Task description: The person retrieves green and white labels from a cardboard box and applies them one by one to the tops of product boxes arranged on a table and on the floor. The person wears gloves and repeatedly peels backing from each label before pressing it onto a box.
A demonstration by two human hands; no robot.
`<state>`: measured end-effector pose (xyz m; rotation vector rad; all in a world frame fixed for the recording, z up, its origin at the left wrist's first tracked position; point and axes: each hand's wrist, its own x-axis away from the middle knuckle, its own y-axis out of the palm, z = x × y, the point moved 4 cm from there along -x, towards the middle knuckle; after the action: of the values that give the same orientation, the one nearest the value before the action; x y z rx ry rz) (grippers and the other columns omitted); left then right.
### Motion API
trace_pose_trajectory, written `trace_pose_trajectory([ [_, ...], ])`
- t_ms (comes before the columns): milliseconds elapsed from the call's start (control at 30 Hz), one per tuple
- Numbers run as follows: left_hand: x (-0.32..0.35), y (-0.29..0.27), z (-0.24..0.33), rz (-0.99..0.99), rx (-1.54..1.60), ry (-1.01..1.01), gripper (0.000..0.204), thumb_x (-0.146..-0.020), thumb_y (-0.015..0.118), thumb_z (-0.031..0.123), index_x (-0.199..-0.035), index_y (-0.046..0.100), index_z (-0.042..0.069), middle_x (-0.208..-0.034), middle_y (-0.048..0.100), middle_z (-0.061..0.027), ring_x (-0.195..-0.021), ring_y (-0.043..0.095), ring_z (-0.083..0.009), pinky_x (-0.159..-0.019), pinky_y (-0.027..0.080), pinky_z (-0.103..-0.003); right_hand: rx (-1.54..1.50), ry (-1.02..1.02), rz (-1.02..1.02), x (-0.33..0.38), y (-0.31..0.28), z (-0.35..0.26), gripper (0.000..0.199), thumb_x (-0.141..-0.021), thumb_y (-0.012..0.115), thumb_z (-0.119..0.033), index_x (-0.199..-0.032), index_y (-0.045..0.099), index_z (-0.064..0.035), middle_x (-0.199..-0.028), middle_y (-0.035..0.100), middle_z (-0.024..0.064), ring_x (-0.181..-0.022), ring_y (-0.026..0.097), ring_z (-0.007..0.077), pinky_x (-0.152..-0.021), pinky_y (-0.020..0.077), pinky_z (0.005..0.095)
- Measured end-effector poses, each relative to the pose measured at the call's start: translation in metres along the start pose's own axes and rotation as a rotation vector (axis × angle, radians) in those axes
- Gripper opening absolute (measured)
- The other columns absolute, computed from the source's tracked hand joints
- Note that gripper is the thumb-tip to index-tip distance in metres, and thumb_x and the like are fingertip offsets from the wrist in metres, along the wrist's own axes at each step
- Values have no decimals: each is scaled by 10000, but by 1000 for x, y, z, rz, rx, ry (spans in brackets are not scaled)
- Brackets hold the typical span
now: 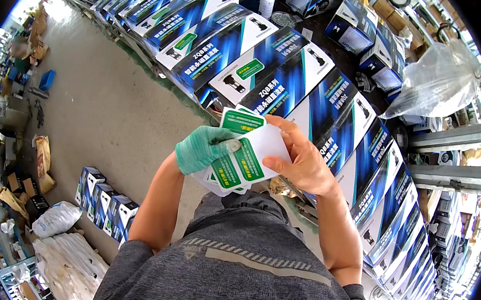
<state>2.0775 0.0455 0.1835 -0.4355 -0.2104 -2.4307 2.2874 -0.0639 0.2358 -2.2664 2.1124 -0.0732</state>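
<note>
In front of my chest I hold a bundle of white sheets with green rectangular stickers (249,158). My left hand (203,148), in a green knitted glove with a greyish thumb tip, is closed on the bundle with the thumb on top. My bare right hand (306,161) pinches the right edge of the top sheet between thumb and fingers. Beyond my hands stands a long curving row of blue, black and white printed cartons (283,67). Several of these cartons carry a similar green sticker (250,69).
More cartons (352,25), a spray can (266,4) and a clear plastic bag (438,76) lie behind the row. At right are metal beams (452,173). On the grey floor (111,114) at left stand smaller boxes (105,202), with a white sack (57,219) nearby.
</note>
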Motion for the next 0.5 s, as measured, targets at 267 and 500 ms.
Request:
trace_pose_trajectory([
  [267,0,25,5,-105,396,183,560,-919,784,371,-1276,691,-50,-1126,766,-131,-1001,738,-201,-891,594,-333,-202,-56,446,57,-35,1,658,-958,707,31,-1545,420,-42,-1214,693,103,-1079,669,131,-901,551,259],
  [500,-12,60,6,-43,202,37,348,-953,790,278,-1170,755,8,-1038,777,-75,-921,699,-115,-797,577,-291,-93,-19,444,92,-30,19,436,-940,790,-89,-1322,589,-24,-1134,702,73,-1099,645,121,-952,525,289],
])
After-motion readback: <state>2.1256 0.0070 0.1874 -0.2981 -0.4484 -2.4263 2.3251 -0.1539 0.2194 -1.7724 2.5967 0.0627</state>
